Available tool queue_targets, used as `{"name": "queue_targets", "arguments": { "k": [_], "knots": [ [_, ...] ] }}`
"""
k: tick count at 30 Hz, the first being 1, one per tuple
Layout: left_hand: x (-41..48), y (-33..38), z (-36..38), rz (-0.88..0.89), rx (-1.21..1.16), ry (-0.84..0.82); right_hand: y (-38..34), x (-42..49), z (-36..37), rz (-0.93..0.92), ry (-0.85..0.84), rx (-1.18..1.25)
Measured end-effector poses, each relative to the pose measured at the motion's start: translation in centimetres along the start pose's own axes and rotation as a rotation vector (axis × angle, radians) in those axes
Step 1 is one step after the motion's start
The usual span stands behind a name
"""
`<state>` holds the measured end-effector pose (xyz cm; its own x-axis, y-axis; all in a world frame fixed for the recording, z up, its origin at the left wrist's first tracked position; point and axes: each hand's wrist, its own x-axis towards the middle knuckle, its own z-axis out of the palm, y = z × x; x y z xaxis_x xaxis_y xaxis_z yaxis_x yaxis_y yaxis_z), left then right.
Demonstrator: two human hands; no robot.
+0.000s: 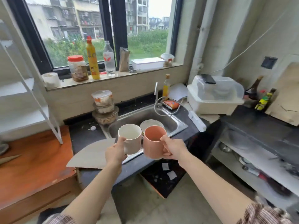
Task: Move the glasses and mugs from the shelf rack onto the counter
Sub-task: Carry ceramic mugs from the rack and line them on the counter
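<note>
My left hand (115, 152) grips a white mug (131, 139), thumb on its rim, holding it upright in the air over the front edge of the sink. My right hand (174, 149) grips a salmon-pink mug (153, 143) right beside it, the two mugs almost touching. Both mugs look empty. The dark counter (84, 136) runs below and to the left of them. A white shelf rack (40, 101) stands at the far left on an orange wooden surface; its visible shelves show no glasses or mugs.
A steel sink (169, 122) holds a plate (151, 123) behind the mugs. Stacked food containers (104, 107) sit left of the sink, cardboard (93, 152) lies on the counter's front. A white dish box (213, 96) and bottles stand right. Jars line the windowsill.
</note>
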<state>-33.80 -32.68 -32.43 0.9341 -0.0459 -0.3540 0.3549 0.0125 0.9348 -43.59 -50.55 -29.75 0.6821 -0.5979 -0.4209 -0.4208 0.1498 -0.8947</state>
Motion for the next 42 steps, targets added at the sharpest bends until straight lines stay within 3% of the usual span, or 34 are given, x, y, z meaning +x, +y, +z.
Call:
{"name": "queue_targets", "arguments": {
  "k": [19,30,42],
  "knots": [
    [-14.3,-7.8,40.7,-0.050,0.291,-0.658,8.3,0.3,-38.9,0.113,0.670,0.259],
    [-22.3,-13.0,64.5,-0.084,0.545,-0.973,12.3,3.5,-59.9,0.248,0.946,0.420],
    [-35.0,-20.4,80.8,-0.147,0.619,-1.101,18.1,1.6,-78.4,0.342,1.098,0.601]
  ]
}}
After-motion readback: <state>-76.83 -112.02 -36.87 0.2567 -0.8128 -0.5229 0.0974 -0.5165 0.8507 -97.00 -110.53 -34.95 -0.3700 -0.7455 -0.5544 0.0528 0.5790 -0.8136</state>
